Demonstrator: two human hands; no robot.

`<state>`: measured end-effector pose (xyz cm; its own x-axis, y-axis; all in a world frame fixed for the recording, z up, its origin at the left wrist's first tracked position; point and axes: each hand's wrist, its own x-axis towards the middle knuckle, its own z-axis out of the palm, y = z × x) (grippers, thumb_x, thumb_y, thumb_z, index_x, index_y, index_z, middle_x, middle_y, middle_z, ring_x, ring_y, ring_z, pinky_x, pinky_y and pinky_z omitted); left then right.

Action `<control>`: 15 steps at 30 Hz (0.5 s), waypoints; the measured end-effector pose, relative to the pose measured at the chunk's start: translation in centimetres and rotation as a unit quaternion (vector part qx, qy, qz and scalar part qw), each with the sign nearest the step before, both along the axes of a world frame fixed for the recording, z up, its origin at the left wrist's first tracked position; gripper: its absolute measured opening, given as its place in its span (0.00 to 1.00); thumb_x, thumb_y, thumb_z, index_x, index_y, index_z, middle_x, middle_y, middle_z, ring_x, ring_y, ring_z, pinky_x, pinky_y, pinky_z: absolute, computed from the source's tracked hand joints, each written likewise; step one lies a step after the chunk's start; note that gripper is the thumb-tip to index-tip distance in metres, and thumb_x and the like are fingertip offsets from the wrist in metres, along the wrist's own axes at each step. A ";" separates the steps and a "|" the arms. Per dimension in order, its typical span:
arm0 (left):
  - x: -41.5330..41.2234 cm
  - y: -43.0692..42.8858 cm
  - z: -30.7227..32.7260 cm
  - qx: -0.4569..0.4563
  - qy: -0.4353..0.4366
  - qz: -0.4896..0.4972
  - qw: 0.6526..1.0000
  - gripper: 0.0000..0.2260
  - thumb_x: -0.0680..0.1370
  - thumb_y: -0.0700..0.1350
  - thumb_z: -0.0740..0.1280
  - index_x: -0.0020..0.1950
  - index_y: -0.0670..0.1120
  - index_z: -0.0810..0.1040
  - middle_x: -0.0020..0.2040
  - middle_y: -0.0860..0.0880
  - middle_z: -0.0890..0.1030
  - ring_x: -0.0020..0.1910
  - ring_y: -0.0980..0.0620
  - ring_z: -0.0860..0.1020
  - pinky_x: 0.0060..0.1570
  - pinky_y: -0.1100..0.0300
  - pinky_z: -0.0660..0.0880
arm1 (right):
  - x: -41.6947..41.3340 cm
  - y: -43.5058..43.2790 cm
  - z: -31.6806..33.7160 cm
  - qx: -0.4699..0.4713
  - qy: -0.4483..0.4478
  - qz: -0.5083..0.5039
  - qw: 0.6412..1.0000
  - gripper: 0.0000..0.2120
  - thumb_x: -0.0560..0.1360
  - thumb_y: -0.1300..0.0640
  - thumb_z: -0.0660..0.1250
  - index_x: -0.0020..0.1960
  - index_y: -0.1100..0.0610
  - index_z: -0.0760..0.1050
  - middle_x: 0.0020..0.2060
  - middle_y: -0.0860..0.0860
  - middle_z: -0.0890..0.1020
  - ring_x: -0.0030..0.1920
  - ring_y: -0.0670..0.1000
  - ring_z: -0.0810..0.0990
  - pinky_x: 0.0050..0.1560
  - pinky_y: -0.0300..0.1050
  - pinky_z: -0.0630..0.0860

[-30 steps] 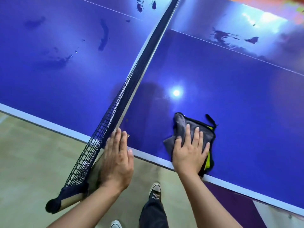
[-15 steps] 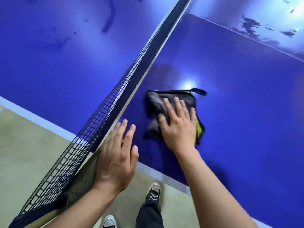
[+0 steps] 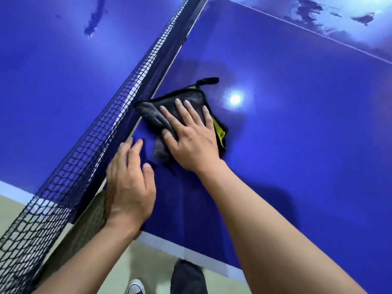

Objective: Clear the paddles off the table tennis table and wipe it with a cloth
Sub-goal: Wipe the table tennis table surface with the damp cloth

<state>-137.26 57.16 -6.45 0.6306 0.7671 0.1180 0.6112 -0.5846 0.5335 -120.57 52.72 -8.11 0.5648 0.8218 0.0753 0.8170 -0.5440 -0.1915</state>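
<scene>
R hand (image 3: 192, 137) lies flat w/ fingers straight & spread, pressing the grey cloth (image 3: 157, 119) onto the blue table tennis table (image 3: 297, 128), right beside the net (image 3: 89, 149); cloth's left corner touches the net base. Yellow underside & black loop show at cloth's far edge. L hand (image 3: 129, 183) rests flat on table by the net, fingers released, holding nothing. 1 shoe (image 3: 135, 287) on floor below.

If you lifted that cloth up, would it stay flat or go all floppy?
Probably floppy: the cloth bunches into soft folds under the right hand. It likely weighs little, being thin. On the glossy table it should slide easily when pushed.
</scene>
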 end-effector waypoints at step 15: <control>7.3 0.9 0.0 0.059 0.031 -0.103 0.992 0.22 0.79 0.43 0.60 0.72 0.40 0.72 0.75 0.39 0.68 0.74 0.39 0.67 0.74 0.43 0.64 | 9.0 -3.8 -0.1 0.012 0.015 -0.162 0.987 0.27 0.82 0.39 0.50 0.81 0.39 0.58 0.81 0.48 0.60 0.82 0.47 0.53 0.81 0.57 0.44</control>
